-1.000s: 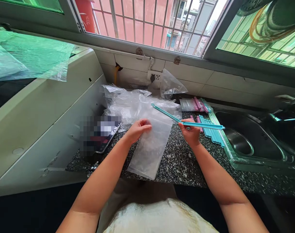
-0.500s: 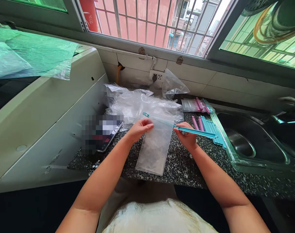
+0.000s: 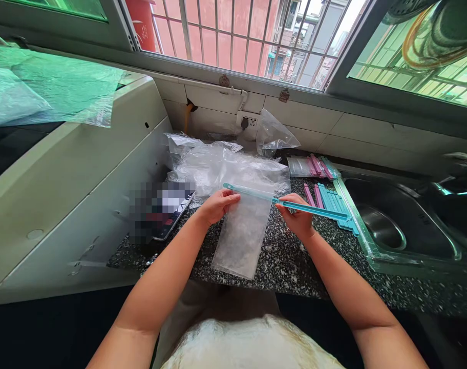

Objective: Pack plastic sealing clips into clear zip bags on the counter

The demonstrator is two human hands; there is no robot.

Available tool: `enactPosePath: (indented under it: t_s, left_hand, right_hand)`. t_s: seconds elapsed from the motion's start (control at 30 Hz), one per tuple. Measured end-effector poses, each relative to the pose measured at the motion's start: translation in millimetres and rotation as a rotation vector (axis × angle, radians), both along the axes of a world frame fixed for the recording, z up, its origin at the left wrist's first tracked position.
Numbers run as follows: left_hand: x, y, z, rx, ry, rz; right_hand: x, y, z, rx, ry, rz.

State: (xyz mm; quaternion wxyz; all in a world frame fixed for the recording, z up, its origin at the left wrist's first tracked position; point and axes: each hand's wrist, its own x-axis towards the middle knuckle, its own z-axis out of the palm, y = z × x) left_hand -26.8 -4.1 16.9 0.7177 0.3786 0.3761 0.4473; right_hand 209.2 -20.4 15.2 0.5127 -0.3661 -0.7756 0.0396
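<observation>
Change since earlier: both hands sit lower and closer together than a second ago, and the teal clip, then angled up and away over the bag, now lies almost level along the bag's top edge.
Left hand (image 3: 217, 205): nearest the body, fingers curled and pinched on the top left corner of the clear bag (image 3: 241, 233), just below the clip's left end.
Right hand (image 3: 298, 215): closed on the teal sealing clip (image 3: 285, 201) near its middle; the bag's top right corner lies just left of its fingers.
Bag: flat on the speckled tabletop (image 3: 295, 266) between the two hands, its long axis running from the hands back toward the body.
Clip axis: crosswise, left to right, along the bag's mouth; its left end reaches past the left hand, its right end juts out beyond the right hand toward the sink (image 3: 395, 225).
Nearer hand: the right holds the clip; the left only steadies the bag.
Beyond the right hand: a row of spare teal and pink clips (image 3: 331, 202) lies flat beside the sink.
Beyond the left hand: a heap of loose clear bags (image 3: 218, 164).
Farthest: the tiled wall and barred window (image 3: 233, 36).
</observation>
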Motion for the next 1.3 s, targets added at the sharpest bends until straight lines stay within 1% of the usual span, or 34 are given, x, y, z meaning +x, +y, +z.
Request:
enactPosePath:
  t_s: [0.23,0.43,0.63,0.73,0.83,0.93,1.3]
  left_hand:
    - [0,0,-0.3,-0.076,-0.031,-0.052]
    - [1,0,-0.2,-0.085,-0.038,-0.033]
    - [1,1,-1.2,-0.072,-0.03,-0.03]
    - [1,3,-2.2,-0.062,-0.039,0.005]
    - [2,3,-2.3,-0.057,-0.04,0.052]
    - [3,4,-2.6,-0.064,-0.034,0.07]
    - [3,5,-6.2,-0.066,-0.021,0.091]
  right_hand:
    - [1,1,-0.7,-0.039,0.018,0.016]
    - [-1,0,-0.2,-0.048,0.003,-0.018]
    - [-3,-1,-0.6,-0.038,0.005,0.018]
    - [-4,-1,-0.7,-0.026,0.001,0.039]
    - [-4,-2,0.7,-0.05,-0.045,0.033]
    - [-4,-4,3.1,-0.076,-0.085,0.026]
    - [4,-3,12.6,-0.036,-0.256,-0.004]
